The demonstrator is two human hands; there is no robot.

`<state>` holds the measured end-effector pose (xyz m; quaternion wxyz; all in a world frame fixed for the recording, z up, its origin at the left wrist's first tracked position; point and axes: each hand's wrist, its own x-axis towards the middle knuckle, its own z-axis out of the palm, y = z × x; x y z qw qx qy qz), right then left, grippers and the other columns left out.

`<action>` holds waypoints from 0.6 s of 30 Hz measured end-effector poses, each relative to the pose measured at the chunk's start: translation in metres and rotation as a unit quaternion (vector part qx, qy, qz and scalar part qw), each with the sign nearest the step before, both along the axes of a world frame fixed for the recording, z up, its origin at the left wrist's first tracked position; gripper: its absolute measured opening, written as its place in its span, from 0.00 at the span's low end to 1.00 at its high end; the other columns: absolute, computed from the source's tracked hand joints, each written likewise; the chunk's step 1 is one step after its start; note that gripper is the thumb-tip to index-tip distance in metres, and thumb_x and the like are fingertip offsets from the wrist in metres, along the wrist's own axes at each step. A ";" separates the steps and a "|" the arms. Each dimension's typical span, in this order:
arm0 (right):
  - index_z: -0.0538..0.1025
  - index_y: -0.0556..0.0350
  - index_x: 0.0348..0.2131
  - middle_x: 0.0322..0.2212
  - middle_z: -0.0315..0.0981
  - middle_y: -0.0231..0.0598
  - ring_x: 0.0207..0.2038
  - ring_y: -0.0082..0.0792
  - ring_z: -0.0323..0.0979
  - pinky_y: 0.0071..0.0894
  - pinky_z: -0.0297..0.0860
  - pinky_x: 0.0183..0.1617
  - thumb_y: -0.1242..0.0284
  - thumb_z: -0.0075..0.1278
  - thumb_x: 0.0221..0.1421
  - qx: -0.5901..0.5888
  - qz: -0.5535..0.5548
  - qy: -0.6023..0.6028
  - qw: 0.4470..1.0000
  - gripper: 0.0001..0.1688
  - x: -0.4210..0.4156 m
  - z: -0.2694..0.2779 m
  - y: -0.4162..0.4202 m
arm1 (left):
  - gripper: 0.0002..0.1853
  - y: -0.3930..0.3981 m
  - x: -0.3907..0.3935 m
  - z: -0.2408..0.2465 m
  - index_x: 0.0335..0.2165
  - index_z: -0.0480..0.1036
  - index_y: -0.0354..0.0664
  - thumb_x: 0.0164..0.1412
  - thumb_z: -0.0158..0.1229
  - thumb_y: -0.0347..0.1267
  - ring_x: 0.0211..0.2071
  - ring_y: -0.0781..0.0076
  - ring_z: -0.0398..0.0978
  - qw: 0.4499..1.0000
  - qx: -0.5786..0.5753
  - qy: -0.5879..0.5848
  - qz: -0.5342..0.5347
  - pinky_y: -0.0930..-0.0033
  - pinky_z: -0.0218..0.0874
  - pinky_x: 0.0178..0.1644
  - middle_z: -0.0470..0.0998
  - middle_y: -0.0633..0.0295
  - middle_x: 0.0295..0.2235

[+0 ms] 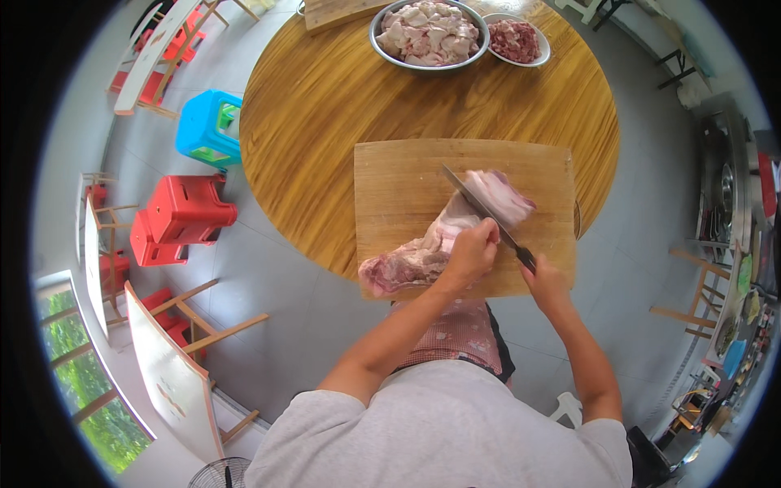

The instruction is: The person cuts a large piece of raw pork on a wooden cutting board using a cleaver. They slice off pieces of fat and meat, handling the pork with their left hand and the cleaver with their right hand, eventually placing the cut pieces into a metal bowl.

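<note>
A large piece of raw meat (409,265) lies aslant on a wooden cutting board (396,177). My left hand (476,253) presses on its upper right part, the fingers curled in close beside the blade. In my right hand (545,280) is the black handle of a kitchen knife (479,204), whose long blade points up and left across the meat. Just beyond the blade lies a pale slab of fatty meat (500,196), slightly blurred; whether it is fully severed I cannot tell.
The board rests on a round wooden table (305,140). At its far side stand a metal bowl (373,52) heaped with pale meat chunks, a white bowl (545,56) of redder cut meat and another wooden board (341,15). Red stools (189,207) and a blue stool (204,128) stand left.
</note>
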<state>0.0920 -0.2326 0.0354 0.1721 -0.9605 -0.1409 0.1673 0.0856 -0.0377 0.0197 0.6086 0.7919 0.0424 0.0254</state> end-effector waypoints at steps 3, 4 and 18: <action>0.64 0.60 0.26 0.18 0.68 0.56 0.23 0.57 0.68 0.51 0.63 0.24 0.62 0.50 0.48 -0.007 -0.011 0.010 1.000 0.19 -0.022 0.007 -0.019 | 0.03 -0.002 -0.004 0.003 0.23 0.63 0.37 0.44 0.48 0.21 0.18 0.58 0.70 1.000 -0.022 0.001 -0.015 0.65 0.58 0.23 0.67 0.53 0.15; 0.64 0.60 0.25 0.18 0.68 0.56 0.23 0.57 0.68 0.51 0.63 0.24 0.62 0.50 0.48 -0.003 -0.017 0.008 1.000 0.19 -0.025 0.003 -0.019 | 0.03 -0.004 -0.006 0.005 0.23 0.63 0.37 0.44 0.48 0.21 0.19 0.58 0.70 0.999 -0.029 0.004 -0.029 0.64 0.58 0.23 0.67 0.53 0.15; 0.64 0.60 0.25 0.17 0.69 0.56 0.23 0.57 0.68 0.51 0.63 0.25 0.61 0.48 0.50 -0.057 -0.035 0.018 0.998 0.19 -0.029 0.014 -0.005 | 0.03 0.011 0.005 -0.002 0.22 0.63 0.37 0.43 0.48 0.21 0.20 0.52 0.68 0.999 -0.046 -0.016 -0.006 0.62 0.58 0.23 0.68 0.50 0.16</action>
